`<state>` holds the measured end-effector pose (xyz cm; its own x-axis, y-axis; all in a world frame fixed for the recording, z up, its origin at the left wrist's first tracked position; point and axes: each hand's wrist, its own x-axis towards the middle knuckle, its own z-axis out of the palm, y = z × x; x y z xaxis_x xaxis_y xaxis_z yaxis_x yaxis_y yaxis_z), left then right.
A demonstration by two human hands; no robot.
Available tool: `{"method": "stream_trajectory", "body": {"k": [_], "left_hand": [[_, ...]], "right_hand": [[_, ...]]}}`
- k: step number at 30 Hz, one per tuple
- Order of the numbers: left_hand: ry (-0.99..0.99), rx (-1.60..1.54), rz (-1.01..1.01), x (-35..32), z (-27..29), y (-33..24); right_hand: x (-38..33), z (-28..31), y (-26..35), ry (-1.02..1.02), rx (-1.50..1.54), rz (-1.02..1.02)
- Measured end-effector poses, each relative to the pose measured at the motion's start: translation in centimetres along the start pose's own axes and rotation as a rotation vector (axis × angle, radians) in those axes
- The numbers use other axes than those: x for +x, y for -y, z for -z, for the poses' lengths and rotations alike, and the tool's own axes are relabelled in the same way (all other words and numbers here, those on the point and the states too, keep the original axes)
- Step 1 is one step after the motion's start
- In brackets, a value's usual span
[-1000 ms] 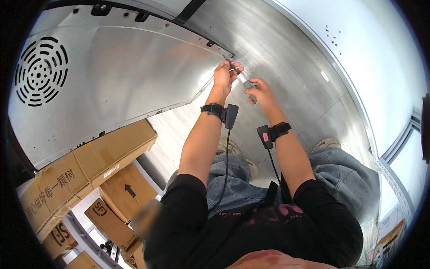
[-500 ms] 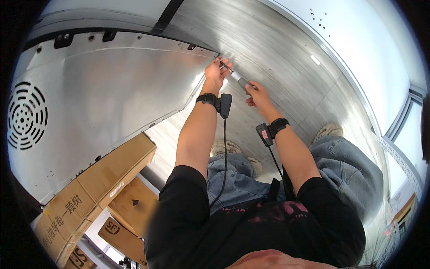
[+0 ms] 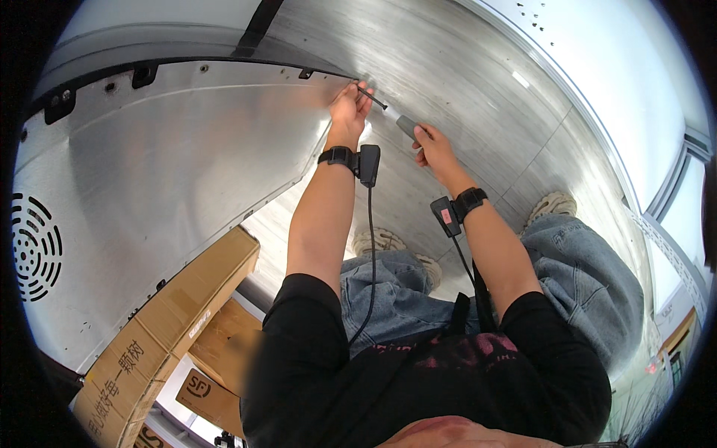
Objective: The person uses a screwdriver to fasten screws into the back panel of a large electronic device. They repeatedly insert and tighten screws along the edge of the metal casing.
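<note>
A screwdriver (image 3: 407, 127) with a grey handle is gripped in my right hand (image 3: 435, 149), fingers wrapped round the handle's back end. Its thin dark shaft (image 3: 373, 98) slants up and left to my left hand (image 3: 349, 108). Between shaft and handle is a bright patch; whether the two are joined there I cannot tell. My left fingers are curled about the shaft's far end, right at the corner of a large silver metal panel (image 3: 187, 164). The tip and whatever it touches are hidden by these fingers.
Cardboard boxes (image 3: 175, 299) stand below the panel at the left. A black strip (image 3: 258, 28) crosses the pale surface behind it. Grey wood-look floor (image 3: 478, 97) lies beyond my hands, bounded by a white wall (image 3: 635, 89). Cables (image 3: 371, 246) hang from both wrist devices.
Both hands have shifted slightly, the left one up and to the left. More of the dark shaft shows between them. The panel and its round vent sit lower and further left in view.
</note>
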<state>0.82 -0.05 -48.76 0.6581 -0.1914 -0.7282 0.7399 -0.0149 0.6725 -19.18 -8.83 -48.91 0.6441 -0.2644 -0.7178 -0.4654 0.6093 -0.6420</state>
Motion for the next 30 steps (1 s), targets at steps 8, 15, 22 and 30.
{"method": "stream_trajectory", "body": {"k": [8,15,22,30], "left_hand": [[-0.004,-0.037,-0.007,0.0,-0.2,0.1],[-0.031,-0.039,-0.005,0.4,-0.1,0.2],[-0.058,-0.044,-0.003,0.4,-0.4,0.2],[-0.176,-0.024,-0.005,-0.1,-1.0,0.7]], "right_hand": [[0.3,-0.1,0.3,0.019,0.025,-0.07],[0.5,0.1,0.2,0.064,0.126,-0.154],[1.2,0.1,-0.1,0.075,0.107,-0.167],[1.4,-0.5,0.2,-0.038,-0.229,0.051]]}}
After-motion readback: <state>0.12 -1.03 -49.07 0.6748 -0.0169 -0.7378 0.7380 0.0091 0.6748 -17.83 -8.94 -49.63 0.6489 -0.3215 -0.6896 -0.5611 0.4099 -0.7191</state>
